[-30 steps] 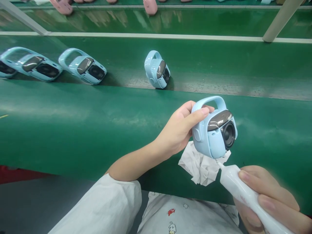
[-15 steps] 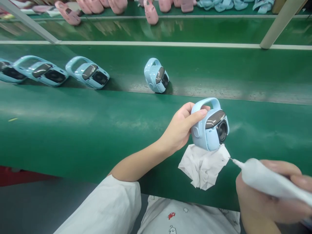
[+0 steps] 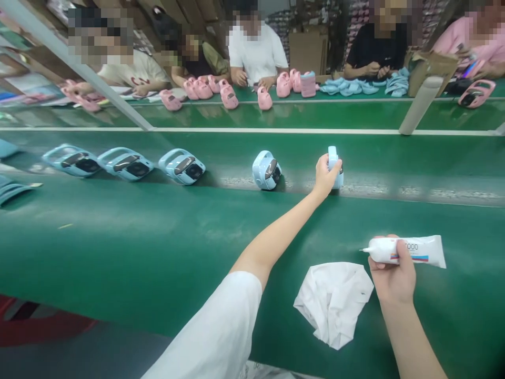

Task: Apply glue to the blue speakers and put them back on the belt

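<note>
The left hand (image 3: pixel 325 176), arm stretched out to the upper middle of the frame, is wrapped around a light-blue speaker housing (image 3: pixel 335 166) standing upright on the sunken conveyor belt (image 3: pixel 394 179). Just to its left on the belt sits another blue housing (image 3: pixel 267 170), and three more (image 3: pixel 125 163) lie in a row toward the left edge. The right hand (image 3: pixel 392 275), low on the right, grips a white glue tube (image 3: pixel 410 250) with its nozzle pointing left. A crumpled white tissue (image 3: pixel 333 301) lies on the green bench (image 3: pixel 138 247) just left of that hand. Across the far side, other people handle pink housings (image 3: pixel 229 97).
</note>
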`<state>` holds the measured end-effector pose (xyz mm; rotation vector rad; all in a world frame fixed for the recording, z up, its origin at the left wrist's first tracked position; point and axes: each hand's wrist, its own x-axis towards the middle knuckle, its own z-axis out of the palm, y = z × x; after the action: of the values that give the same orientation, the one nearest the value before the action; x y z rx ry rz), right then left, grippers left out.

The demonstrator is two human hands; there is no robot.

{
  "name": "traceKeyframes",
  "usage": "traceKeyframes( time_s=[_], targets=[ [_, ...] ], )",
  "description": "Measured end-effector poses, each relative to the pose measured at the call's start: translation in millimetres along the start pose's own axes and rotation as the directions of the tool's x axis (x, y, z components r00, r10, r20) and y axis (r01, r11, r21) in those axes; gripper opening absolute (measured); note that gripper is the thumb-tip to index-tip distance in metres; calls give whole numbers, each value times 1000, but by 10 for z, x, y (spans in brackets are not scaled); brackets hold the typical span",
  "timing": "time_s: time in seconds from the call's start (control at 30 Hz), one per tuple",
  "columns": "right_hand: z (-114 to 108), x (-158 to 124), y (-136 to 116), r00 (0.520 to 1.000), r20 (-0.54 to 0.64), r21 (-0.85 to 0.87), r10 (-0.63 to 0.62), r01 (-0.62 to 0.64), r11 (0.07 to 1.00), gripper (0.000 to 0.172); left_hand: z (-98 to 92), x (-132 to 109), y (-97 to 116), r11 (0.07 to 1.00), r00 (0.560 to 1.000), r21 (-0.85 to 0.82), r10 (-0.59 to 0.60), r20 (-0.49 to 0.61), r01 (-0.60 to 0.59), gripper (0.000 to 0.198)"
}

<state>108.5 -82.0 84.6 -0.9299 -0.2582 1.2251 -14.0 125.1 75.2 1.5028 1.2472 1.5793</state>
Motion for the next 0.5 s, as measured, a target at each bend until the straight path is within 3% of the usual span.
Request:
traceKeyframes(
  time_s=[0.3, 0.5],
  targets=[
    [-58, 76, 49, 1000, 4, 66, 0, -1, 998, 48, 504, -114, -61, 986, 993, 148, 57, 104, -72, 15],
    [-55, 110, 45, 998, -35, 150, 59, -53, 987, 49, 576, -267, -30, 972, 970, 210, 57, 235, -108, 19]
  ],
)
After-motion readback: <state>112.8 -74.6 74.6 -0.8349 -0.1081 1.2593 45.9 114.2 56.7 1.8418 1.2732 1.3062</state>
